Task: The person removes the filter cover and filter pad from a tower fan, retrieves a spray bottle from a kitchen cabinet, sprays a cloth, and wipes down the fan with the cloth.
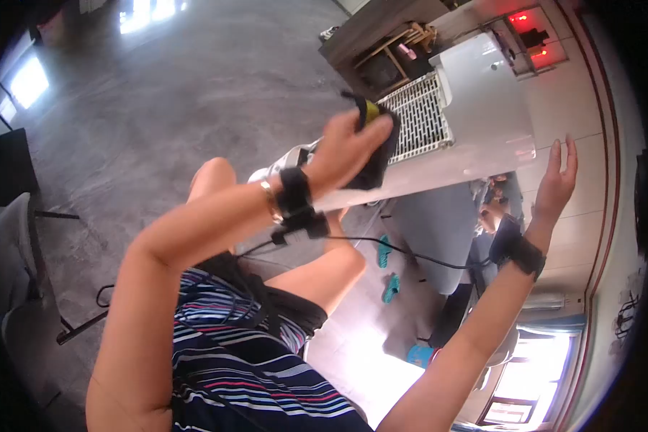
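Note:
My left hand (349,151) is closed around a dark, soft-looking cloth (378,162) with a yellow-green patch, slightly blurred. It holds the cloth against or just over the near side of a tall white appliance (482,108), beside its slotted grille (416,119); whether they touch I cannot tell. My right hand (556,180) is raised off the appliance's far end, fingers stretched out and nothing in it. Black straps circle both wrists, and a black cable (410,253) runs between them.
Dark wooden shelving (381,50) with items stands behind the appliance. A grey table (435,230) is beside it, with teal slippers (384,252) on the floor nearby. Grey chairs (29,317) stand at left. Red lights (540,52) glow on the wall. Windows (525,378) are bright.

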`<state>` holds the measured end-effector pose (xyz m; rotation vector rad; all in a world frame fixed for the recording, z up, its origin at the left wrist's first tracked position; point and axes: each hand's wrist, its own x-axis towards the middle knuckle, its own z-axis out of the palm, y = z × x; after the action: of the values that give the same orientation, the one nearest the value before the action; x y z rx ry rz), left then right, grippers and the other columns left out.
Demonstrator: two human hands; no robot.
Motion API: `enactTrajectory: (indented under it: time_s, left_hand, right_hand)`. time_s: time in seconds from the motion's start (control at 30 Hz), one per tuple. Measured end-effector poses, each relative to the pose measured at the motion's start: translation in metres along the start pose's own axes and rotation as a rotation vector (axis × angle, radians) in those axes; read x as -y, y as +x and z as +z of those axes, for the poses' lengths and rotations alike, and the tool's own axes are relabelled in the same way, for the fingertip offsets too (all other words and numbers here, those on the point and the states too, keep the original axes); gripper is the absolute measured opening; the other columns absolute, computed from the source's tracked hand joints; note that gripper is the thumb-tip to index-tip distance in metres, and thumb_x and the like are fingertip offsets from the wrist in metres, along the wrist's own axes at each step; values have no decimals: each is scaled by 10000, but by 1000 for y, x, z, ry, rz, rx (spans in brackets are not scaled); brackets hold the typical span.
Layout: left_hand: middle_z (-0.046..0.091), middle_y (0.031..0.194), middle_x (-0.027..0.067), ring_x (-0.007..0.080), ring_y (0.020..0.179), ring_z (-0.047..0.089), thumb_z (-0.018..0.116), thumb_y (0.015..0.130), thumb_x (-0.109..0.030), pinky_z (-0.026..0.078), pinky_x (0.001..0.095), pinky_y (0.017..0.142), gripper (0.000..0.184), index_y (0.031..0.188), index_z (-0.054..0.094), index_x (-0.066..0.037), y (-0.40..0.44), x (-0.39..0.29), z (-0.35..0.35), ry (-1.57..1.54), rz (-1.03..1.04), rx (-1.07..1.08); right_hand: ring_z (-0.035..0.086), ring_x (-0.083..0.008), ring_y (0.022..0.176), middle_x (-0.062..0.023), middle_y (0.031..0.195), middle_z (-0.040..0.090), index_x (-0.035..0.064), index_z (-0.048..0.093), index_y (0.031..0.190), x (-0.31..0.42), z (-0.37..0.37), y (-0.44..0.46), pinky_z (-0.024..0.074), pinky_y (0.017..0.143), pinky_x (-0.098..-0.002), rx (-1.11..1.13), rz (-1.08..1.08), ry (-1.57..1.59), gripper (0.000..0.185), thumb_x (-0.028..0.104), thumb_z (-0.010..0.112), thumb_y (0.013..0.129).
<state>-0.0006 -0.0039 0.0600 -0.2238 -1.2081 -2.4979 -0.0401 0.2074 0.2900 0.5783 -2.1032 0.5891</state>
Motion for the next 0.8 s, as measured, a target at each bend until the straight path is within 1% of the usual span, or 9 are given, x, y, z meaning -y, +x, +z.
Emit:
enactTrajectory:
  time_s: [0.07, 0.23, 0.33, 0.37, 0.43, 0.47, 0.6, 0.7, 0.8]
  left_hand:
    - [575, 711, 12, 67, 628, 489, 583, 837, -166, 415, 233, 556, 182, 875, 572, 12, -1, 13, 20, 38, 7, -17]
    - [556, 683, 131, 218, 596, 521, 582, 816, -122, 410, 317, 555, 168, 839, 521, 33, 32, 61, 46, 166, 200, -108]
    - [505, 800, 185, 360, 698, 492, 563, 809, -75, 404, 361, 609, 130, 865, 491, 18, 44, 64, 58, 351, 477, -12]
    - [494, 821, 181, 358, 723, 476, 558, 803, -63, 406, 369, 656, 126, 890, 502, 10, 45, 64, 63, 396, 459, 40]
    - [507, 892, 173, 351, 810, 478, 556, 797, -52, 402, 374, 734, 167, 949, 513, 6, 56, 71, 73, 388, 669, 104]
    - [517, 985, 154, 339, 926, 468, 549, 771, -8, 385, 385, 821, 224, 994, 526, -14, 56, 81, 71, 457, 640, 128]
    - [535, 1128, 126, 331, 1057, 469, 521, 724, 60, 302, 431, 966, 401, 1102, 550, -72, 53, 120, 42, 679, 636, 192]
    - [545, 1109, 137, 335, 1050, 472, 546, 670, 58, 346, 411, 934, 455, 1108, 551, -66, 46, 143, 14, 727, 575, 221]
    - [552, 976, 100, 299, 835, 522, 548, 706, 62, 441, 337, 707, 274, 955, 561, -51, 44, 153, -6, 687, 612, 150]
  right_hand:
    - [364, -258, 1227, -170, 1272, 442, -17, 447, 1231, -28, 1, 23, 278, 1008, -325, 73, -81, -246, 467, 326, 439, 915]
    - [354, -256, 1235, -174, 1297, 420, -10, 465, 1225, -58, 21, 44, 255, 1016, -310, 186, -96, -266, 519, 403, 379, 924]
    - [442, -219, 1144, -142, 1216, 503, -33, 496, 1195, -48, 41, 34, 278, 986, -282, 269, 275, 136, 535, 405, 341, 930]
    - [442, -219, 1144, -142, 1216, 503, -33, 496, 1195, -48, 39, 34, 278, 986, -282, 269, 282, 131, 535, 405, 341, 930]
    - [476, -214, 1100, -134, 1168, 536, -28, 513, 1183, -50, 40, 31, 302, 968, -286, 285, 242, 85, 522, 388, 321, 932]
    - [476, -214, 1100, -134, 1168, 536, -28, 513, 1183, -47, 43, 31, 302, 968, -286, 297, 251, 83, 522, 388, 321, 932]
    - [493, -206, 1069, -126, 1136, 555, -14, 538, 1163, -36, 48, 26, 331, 944, -294, 199, 331, 142, 494, 354, 301, 934]
    - [498, -209, 1060, -122, 1122, 560, -10, 543, 1159, -38, 48, 25, 341, 935, -299, 170, 325, 127, 482, 337, 296, 934]
    - [505, -215, 1047, -123, 1109, 564, -17, 539, 1160, -45, 47, 24, 353, 923, -303, 155, 346, 131, 473, 325, 304, 932]
